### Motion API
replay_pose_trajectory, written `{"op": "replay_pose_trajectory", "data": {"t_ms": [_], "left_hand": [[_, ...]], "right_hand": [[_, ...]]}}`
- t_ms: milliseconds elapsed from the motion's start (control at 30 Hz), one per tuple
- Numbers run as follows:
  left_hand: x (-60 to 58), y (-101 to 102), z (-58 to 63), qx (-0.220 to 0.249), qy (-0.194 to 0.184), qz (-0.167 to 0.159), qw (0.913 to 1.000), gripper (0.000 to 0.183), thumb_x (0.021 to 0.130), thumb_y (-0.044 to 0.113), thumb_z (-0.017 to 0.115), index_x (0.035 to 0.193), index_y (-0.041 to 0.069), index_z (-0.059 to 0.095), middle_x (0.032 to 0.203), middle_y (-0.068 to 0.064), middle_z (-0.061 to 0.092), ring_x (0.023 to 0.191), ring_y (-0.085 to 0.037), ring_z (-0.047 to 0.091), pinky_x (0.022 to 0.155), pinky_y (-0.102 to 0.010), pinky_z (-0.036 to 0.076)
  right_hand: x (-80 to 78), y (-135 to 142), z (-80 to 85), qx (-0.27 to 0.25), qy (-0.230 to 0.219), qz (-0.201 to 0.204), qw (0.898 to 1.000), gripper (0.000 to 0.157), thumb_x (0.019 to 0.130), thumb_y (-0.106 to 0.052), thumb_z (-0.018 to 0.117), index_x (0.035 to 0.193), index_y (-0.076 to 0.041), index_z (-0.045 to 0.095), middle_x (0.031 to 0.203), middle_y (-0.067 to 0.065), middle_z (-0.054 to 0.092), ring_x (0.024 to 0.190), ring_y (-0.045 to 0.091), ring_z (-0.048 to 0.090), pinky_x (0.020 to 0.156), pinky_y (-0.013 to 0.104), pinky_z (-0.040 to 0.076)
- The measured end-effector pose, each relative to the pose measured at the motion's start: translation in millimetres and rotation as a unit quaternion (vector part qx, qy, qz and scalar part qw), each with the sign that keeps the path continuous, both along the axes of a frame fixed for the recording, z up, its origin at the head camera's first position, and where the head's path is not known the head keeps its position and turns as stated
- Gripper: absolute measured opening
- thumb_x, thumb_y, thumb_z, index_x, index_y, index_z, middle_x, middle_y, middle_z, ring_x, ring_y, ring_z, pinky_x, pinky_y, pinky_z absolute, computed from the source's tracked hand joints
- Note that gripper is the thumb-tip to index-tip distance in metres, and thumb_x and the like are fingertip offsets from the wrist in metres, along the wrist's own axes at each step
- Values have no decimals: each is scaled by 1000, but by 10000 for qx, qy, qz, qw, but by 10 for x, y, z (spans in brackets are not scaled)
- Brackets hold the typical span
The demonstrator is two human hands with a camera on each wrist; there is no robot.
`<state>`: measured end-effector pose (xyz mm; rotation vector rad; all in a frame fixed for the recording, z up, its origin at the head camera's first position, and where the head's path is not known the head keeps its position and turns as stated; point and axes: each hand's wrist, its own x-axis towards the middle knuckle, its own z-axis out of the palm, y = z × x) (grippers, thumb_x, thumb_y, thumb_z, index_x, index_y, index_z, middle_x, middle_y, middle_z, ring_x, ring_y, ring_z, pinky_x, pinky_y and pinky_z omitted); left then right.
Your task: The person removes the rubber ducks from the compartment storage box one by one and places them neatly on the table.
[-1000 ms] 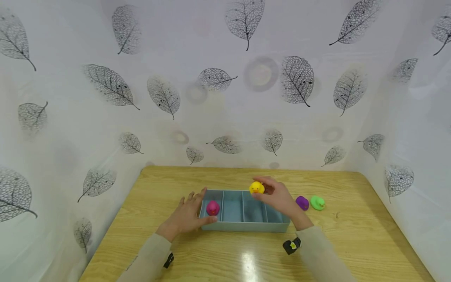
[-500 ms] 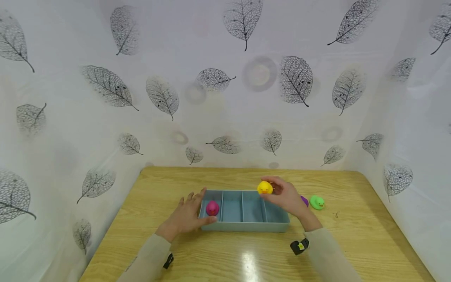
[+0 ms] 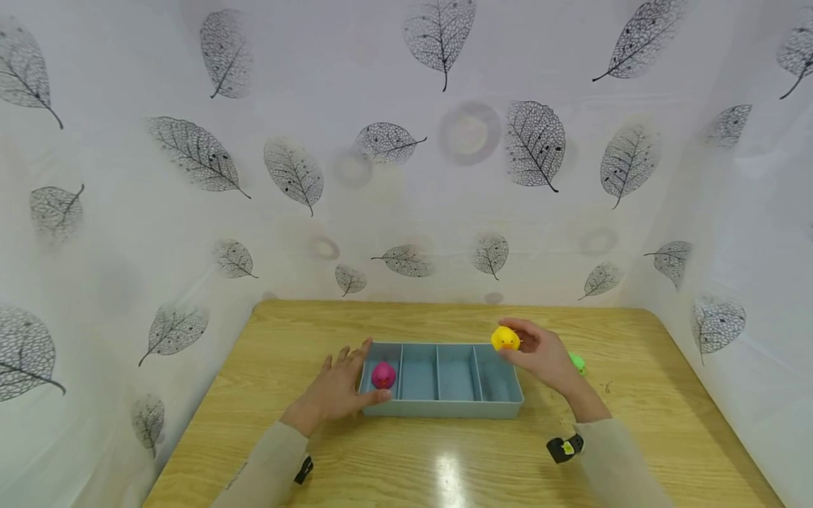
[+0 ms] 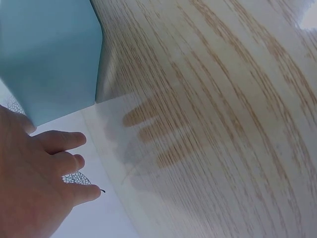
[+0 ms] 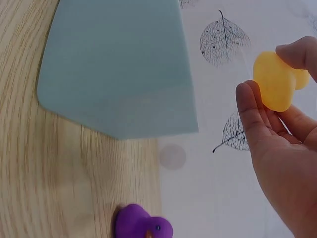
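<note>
In the head view, my right hand [image 3: 543, 356] pinches a yellow toy duck [image 3: 505, 339] above the right end of a blue-grey box [image 3: 444, 409] with several compartments. The right wrist view shows that duck [image 5: 275, 82] between thumb and fingers, apart from the box [image 5: 119, 69]. My left hand [image 3: 336, 391] rests against the box's left end, thumb over the front rim and fingers spread. A pink toy duck [image 3: 383, 375] sits in the leftmost compartment. The purple toy duck [image 5: 133, 223] lies on the table, hidden behind my right hand in the head view.
A green toy duck [image 3: 576, 363], partly covered by my right hand, lies right of the box on the wooden table [image 3: 381, 466]. A white sheet printed with leaves [image 3: 406, 197] surrounds the table's back and sides.
My right hand has moved right with the yellow duck, from over the third compartment to the box's right end. It now covers the purple duck and part of the green one. My left hand stays put.
</note>
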<state>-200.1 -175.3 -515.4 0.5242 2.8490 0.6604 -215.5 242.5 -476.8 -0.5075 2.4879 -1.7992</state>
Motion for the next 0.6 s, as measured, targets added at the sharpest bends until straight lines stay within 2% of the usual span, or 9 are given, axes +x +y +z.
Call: {"op": "replay_pose_trajectory", "data": {"t_ms": [267,433,500,600], "left_hand": [[5,2,4,-6,19,6,10000,117,89,81,61,171,16,10,172,-16,31,159,-51,21,128,-73,11],[8,-1,3,-77,-10,13,10000,118,88,82,60,171,16,9,173,-15,30,160,-50,21,128,-72,11],[6,-2,2,-92,0,11,10000,118,88,82,60,171,16,10,172,-15,31,160,-50,21,128,-72,12],[5,-2,2,-92,27,6,10000,118,88,83,60,171,15,11,172,-16,32,159,-50,22,127,-73,12]], "right_hand": [[57,205,32,81,-27,-280,9996,54,98,-4,73,147,6,54,145,32,57,110,-10,64,93,11,55],[83,318,26,130,-11,-405,9991,54,99,-5,71,148,6,53,142,31,58,110,-9,64,92,13,57],[91,366,19,126,-9,-462,9989,54,99,-5,72,148,6,53,141,27,59,109,-9,65,91,14,58],[104,440,8,172,-13,-537,9984,56,99,-7,72,149,6,52,138,12,63,110,-9,65,91,14,58]]}}
